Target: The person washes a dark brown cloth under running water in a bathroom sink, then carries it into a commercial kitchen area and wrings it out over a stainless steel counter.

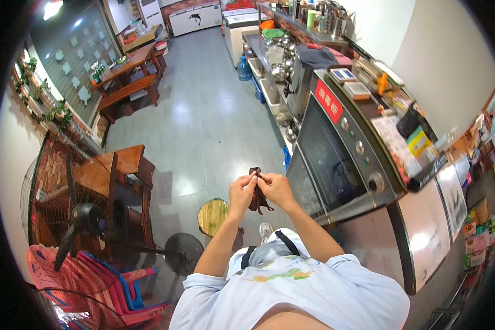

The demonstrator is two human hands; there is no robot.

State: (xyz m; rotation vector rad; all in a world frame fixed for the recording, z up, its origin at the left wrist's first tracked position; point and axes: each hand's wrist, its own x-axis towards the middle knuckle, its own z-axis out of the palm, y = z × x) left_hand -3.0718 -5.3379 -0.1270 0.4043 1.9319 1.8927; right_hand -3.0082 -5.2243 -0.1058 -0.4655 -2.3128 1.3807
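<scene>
Out in front of my waist, both hands pinch a small dark brown cloth item point(257, 201). It has a thin loop hanging at its lower end, and what kind of item it is I cannot tell. My left hand point(242, 190) grips its upper part between thumb and index finger. My right hand point(277, 189) pinches the same part from the other side, the thumbs almost touching. A gathered end of the cloth sticks up above the fingertips. Below, a round stool with a wooden top point(213, 217) stands on the floor, partly behind my left forearm.
A disinfection cabinet point(330, 152) with cluttered top stands close on my right, before a steel counter with metal bowls point(279, 72). At left are a pedestal fan point(86, 218), stacked plastic chairs point(95, 280) and a wooden table point(107, 169). Chest freezers point(196, 18) stand far back.
</scene>
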